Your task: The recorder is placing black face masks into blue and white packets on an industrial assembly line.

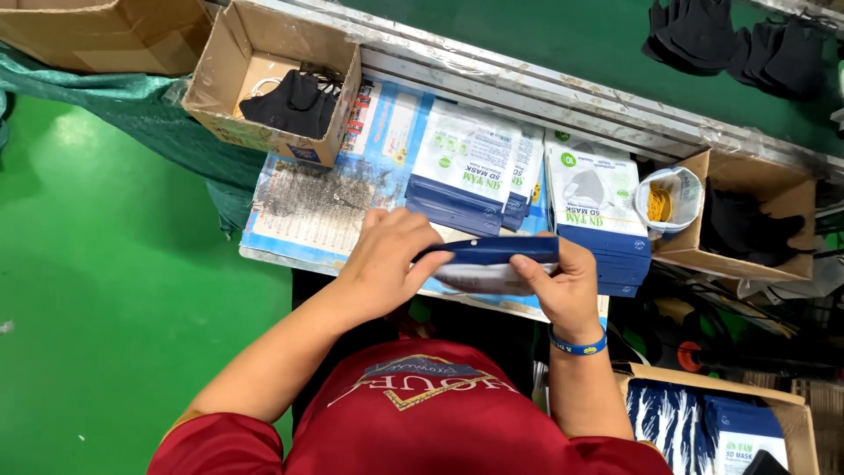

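Pinched between both hands [391, 255] — seemingly — pouch [492, 264].

You are at a packing station in a small factory or workshop that bags face masks. The painted green floor [105, 290] at nine o'clock is the kind you find on a production floor. At twelve o'clock a metal-edged bench [492, 79] runs across, with an open cardboard box [264, 132] of loose black masks at eleven. Stacks of blue and white pouches [475, 176] lie at the centre on a printed sheet [308, 220]; a second stack [598, 211] sits at two o'clock beside a cup of rubber bands [668, 198]. A carton [730, 427] of filled pouches waits at four o'clock
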